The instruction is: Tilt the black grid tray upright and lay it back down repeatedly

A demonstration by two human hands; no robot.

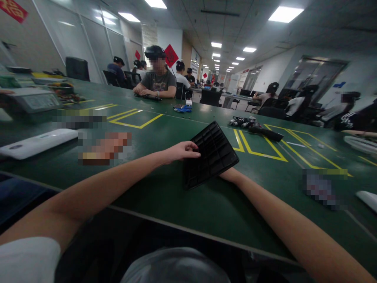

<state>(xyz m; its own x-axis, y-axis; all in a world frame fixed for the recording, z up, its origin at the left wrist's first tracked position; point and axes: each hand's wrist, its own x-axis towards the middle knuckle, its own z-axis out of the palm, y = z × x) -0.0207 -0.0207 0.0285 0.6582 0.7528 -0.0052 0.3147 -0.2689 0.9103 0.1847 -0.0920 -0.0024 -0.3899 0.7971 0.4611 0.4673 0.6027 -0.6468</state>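
Observation:
A black rectangular plastic tray (212,153), its face ribbed into a grid of shallow compartments, is held tilted above the green table in front of me. My right hand (228,173) is behind its lower right side, holding it up; the tray covers the fingers. At the tray's left edge, my left hand (185,151) reaches over the gridded face with fingers bent and drawn toward the thumb. Whatever may be between those fingertips is too small to make out.
Yellow tape outlines mark the green table (165,200). Left lie a long white device (38,143) and a blurred orange-brown item (106,149). Ahead right is a cluster of dark metallic parts (243,122). A person (159,74) sits across, by a blue item (182,108).

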